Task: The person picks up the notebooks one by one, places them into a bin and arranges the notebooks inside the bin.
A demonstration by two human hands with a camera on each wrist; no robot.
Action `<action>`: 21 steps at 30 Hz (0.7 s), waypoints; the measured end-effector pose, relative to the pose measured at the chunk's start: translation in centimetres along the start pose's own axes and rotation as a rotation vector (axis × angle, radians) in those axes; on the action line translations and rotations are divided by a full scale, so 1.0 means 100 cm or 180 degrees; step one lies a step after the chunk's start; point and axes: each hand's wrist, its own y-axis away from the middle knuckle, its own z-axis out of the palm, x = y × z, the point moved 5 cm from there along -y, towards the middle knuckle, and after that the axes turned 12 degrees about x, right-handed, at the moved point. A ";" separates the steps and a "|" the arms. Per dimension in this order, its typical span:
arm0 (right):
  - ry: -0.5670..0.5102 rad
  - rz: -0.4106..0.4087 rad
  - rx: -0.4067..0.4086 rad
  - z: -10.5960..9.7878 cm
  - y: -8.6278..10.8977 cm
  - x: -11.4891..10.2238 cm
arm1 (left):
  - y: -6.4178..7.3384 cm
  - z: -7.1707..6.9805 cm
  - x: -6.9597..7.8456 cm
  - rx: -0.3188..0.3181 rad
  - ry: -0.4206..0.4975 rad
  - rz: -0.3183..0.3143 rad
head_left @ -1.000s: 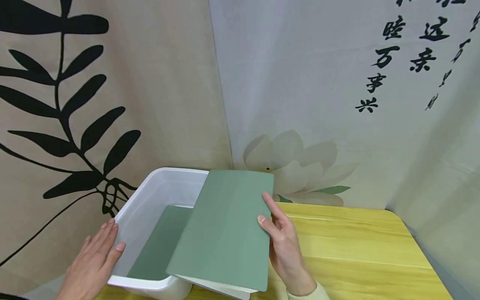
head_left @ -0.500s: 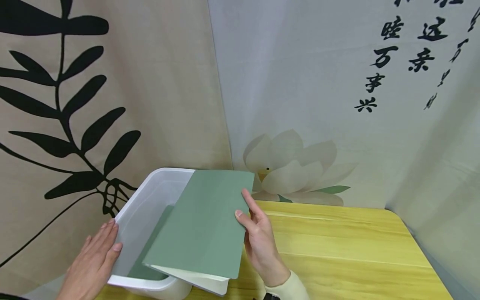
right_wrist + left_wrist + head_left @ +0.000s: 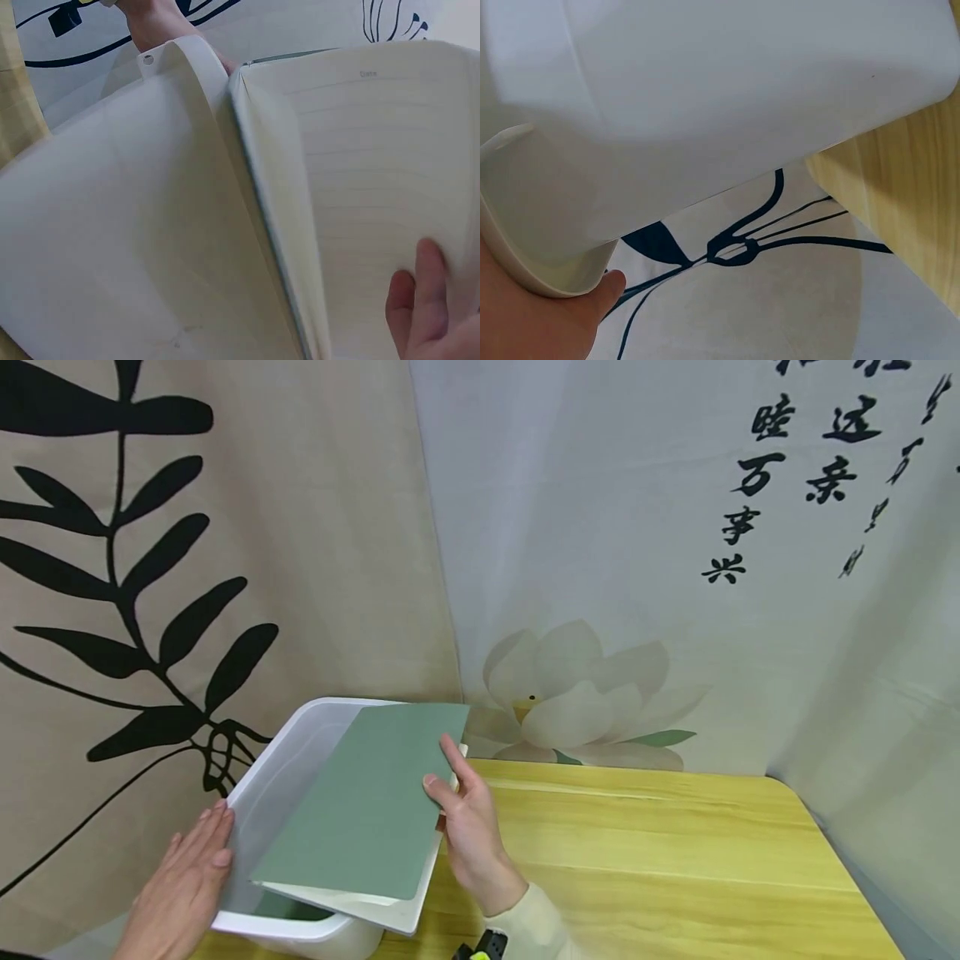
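My right hand (image 3: 474,831) pinches the right edge of a green notebook (image 3: 360,810), thumb on the cover. Slanting over the white plastic bin (image 3: 281,777), the notebook hangs partly open at its lower end. In the right wrist view, fingers (image 3: 430,289) press against a lined page of the notebook (image 3: 367,165), with the bin's outer wall (image 3: 142,225) beside it. My left hand (image 3: 176,877) rests on the bin's left rim with straight fingers; the left wrist view shows part of it at the rim (image 3: 514,262). Another green flat item (image 3: 288,907) lies inside the bin, mostly hidden by the notebook.
A yellow wood-grain table (image 3: 660,852) extends right of the bin, its right edge slanting toward the front. Behind stand fabric curtains (image 3: 337,527) printed with dark leaves, a pale flower and black characters. A dark wrist device (image 3: 491,943) sits at the right sleeve.
My right hand has carried the notebook leftward, farther over the bin, covering more of the green item inside. The left hand has stayed at the rim.
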 end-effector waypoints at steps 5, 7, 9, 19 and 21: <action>0.0070 0.0038 0.0032 0.013 -0.004 0.005 | -0.001 0.002 -0.001 -0.0025 0.0000 0.0016; 0.0059 0.0072 -0.0005 0.018 -0.005 0.007 | -0.002 0.004 -0.001 -0.0085 -0.0024 -0.0008; 0.0010 0.0115 -0.0062 0.024 -0.006 0.009 | -0.002 0.004 -0.001 -0.0084 -0.0032 -0.0004; 0.0003 0.0169 -0.0183 0.041 -0.008 0.019 | -0.002 0.009 -0.005 -0.0207 -0.0090 -0.0048; 0.0062 0.0163 -0.0196 0.044 -0.009 0.021 | -0.001 0.009 -0.007 -0.0221 -0.0090 -0.0043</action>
